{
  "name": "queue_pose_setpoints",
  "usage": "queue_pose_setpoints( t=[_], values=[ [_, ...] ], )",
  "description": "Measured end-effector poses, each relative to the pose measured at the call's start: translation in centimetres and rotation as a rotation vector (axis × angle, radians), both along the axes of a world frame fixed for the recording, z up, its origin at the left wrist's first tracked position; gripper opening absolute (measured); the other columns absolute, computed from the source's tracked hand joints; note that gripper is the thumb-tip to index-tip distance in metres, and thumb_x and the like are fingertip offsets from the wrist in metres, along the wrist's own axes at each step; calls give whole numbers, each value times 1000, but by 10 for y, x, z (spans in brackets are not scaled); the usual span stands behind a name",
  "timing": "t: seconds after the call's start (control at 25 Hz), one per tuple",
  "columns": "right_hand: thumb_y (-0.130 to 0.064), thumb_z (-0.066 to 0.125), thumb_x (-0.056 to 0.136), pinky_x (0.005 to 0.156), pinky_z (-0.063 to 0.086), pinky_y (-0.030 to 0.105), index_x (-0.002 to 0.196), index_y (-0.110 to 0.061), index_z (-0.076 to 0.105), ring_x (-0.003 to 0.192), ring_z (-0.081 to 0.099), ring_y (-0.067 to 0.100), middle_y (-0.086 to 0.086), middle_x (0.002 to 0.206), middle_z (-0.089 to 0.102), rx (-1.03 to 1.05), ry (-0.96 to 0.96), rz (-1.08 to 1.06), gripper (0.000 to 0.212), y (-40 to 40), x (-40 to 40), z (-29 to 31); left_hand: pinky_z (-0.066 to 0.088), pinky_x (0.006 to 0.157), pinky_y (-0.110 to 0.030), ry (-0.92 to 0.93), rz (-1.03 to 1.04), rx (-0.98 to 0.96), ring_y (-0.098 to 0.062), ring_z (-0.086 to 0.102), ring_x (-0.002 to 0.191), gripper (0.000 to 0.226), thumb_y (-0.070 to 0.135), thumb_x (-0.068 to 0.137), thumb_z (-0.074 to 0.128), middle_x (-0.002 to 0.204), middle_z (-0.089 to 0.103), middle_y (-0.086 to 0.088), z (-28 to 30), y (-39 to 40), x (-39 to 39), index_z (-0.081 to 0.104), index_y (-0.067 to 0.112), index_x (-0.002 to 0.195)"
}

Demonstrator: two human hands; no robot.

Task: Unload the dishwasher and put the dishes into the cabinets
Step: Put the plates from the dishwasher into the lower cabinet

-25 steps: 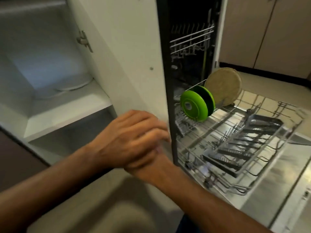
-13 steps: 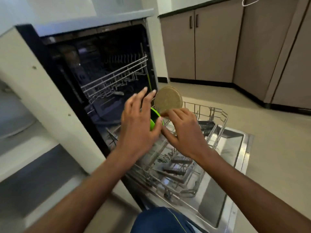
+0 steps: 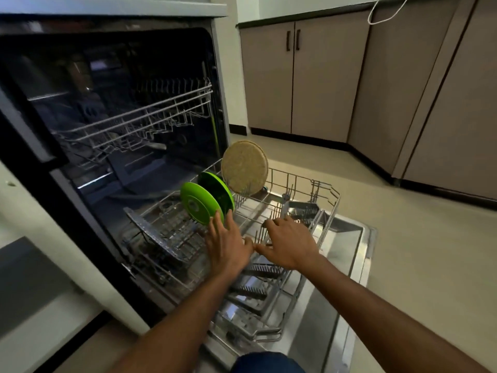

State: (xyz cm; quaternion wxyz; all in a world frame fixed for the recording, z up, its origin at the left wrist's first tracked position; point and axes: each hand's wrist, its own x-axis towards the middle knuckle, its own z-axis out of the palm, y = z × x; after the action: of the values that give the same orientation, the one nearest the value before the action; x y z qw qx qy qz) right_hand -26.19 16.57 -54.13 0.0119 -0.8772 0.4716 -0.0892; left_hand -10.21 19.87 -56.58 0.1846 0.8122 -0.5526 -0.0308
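Beige kitchen floor [image 3: 403,238] stretched out under the opened dishwasher [image 3: 113,109], whose door [image 3: 347,254] lay folded down flat, and taupe base cabinets [image 3: 309,76] lined the far wall and the right side. Inside the dark tub, the upper rack [image 3: 139,119] sat pushed in, while the lower rack [image 3: 295,238] was pulled out over the door.

Three dishes stood on edge at the back left part of the lower rack, lined up one behind another. Nearest was a bright green plate [image 3: 200,204], its underside turned toward the camera and to the left. Just behind it stood a darker green plate [image 3: 219,188], roughly parallel to the first. Behind both, and taller, a tan speckled plate [image 3: 244,168] leaned slightly, its flat face toward the camera and its rim rising above the rack wall. To the left of the plates a grey perforated part [image 3: 150,232] lay tilted in the rack; what it was could not be told.

Both bare arms reached in from below. The left hand [image 3: 228,243] had its fingers straight and spread, the fingertips [image 3: 217,219] at the lower edge of the bright green plate, gripping nothing. The right hand [image 3: 289,243] hovered over the rack tines just to the right, fingers loosely extended and parted, holding nothing. The two thumbs nearly met between the hands.
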Motion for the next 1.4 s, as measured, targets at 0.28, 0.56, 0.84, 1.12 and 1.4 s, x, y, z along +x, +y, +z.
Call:
queue_pose_setpoints(
  t=[0.28, 0.56, 0.84, 1.12, 1.4],
  values=[
    [-70, 31, 102, 82, 52, 39, 126, -28, 55, 108, 59, 21, -1, 117, 68, -71, -14, 34, 54, 0, 0, -7, 25, 126, -50, 44, -4, -256, -26, 15, 158, 88, 27, 89, 75, 171, 18, -6, -27, -20, -18, 24, 18, 160],
    [-68, 38, 102, 95, 55, 40, 136, -25, 50, 123, 56, 24, 3, 135, 61, -5, 20, -141, 55, -9, 8, -16, 16, 129, -54, -8, 234, -559, -24, 14, 160, 75, 27, 93, 60, 172, 20, -5, 10, -27, 14, 29, 15, 160],
    [-51, 67, 96, 116, 44, 48, 154, -9, 39, 138, 47, 35, 20, 155, 43, 46, -155, -64, 78, -138, 60, 33, 10, 126, -64, -69, 372, -446, -33, -11, 160, 116, 42, 81, 79, 173, -14, -13, 39, -64, 43, 5, 15, 166],
    [-63, 66, 92, 125, 13, 68, 164, -30, 20, 158, 7, 49, 28, 171, 0, 132, -314, -336, 92, -266, 136, 38, 7, 119, -76, -24, 663, -472, -50, -11, 157, 115, 41, 79, 81, 170, -14, -25, 31, -63, 78, 7, 25, 166],
    [-41, 77, 91, 111, 39, 61, 163, -41, 8, 140, 39, 46, 25, 154, 34, 130, -526, -445, 100, -286, 147, -1, 13, 123, -64, -183, 691, -595, -37, 3, 161, 67, 39, 98, 64, 173, 6, -18, 43, -58, 87, 32, 47, 156]
  ],
)
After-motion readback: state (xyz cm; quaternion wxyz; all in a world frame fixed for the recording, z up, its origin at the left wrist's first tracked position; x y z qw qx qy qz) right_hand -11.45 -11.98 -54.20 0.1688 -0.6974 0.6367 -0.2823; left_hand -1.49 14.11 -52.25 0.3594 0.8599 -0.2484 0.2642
